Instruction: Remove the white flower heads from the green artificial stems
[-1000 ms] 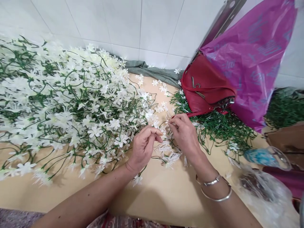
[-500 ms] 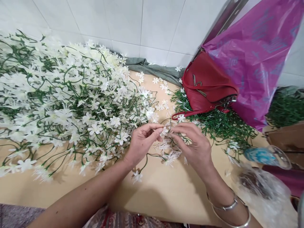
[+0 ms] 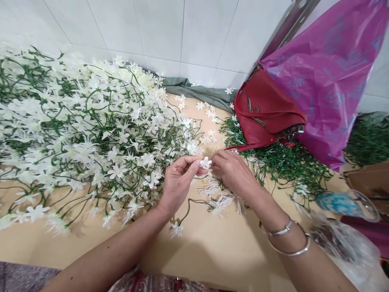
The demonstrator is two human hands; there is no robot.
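A small white artificial flower (image 3: 206,163) is pinched between the thumb and fingers of my left hand (image 3: 181,178). Just to its right, my right hand (image 3: 232,170) has its fingertips pressed together against or very near the flower; whatever they pinch is hidden. Beneath both hands lies a bunch of white stamen threads (image 3: 217,194) on the table. One green stem with a white flower (image 3: 176,229) curves out below my left hand. To the left of that hand spreads a large heap of white flowers on green stems (image 3: 100,134).
Loose white blossoms (image 3: 208,137) lie beyond my hands on the tan table (image 3: 194,259). At the right are a red handbag (image 3: 267,109), green stems (image 3: 291,162), a purple plastic bag (image 3: 328,77), a blue-and-clear cup (image 3: 343,205) and a clear plastic bag (image 3: 355,251). A tiled wall stands behind.
My right hand has moved left and its fingers have closed in beside the flower. The white flower now shows clearly at my left fingertips, slightly further left than before.
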